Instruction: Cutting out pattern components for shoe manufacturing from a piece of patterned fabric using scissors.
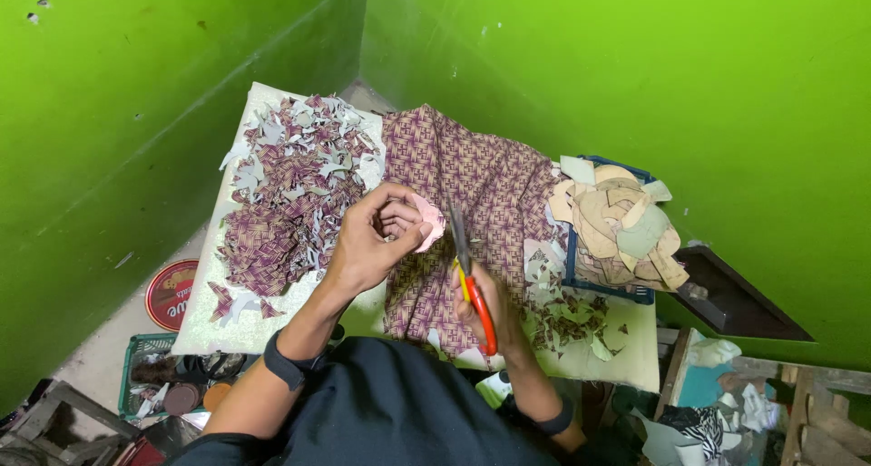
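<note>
While the left hand curls its fingers closed around a small pink piece, most of that piece sits hidden behind the fingers, so its full outline is hard to make out. The right hand is wrapped shut around one pair of scissors with red and yellow handles; the blades point up toward the pink piece, but whether they touch it cannot be told. Both hands hover above a purple woven-pattern cloth spread over the pale work board. To the left lies one heap of purple and grey offcuts — far too many to count. A smaller scatter of scraps lies to the right. One blue tray holds a stack of tan cut shapes, its far edge covered by them. Each wrist wears one dark band — the right one partly cut off below. One round red tin lid lies on the floor.
</note>
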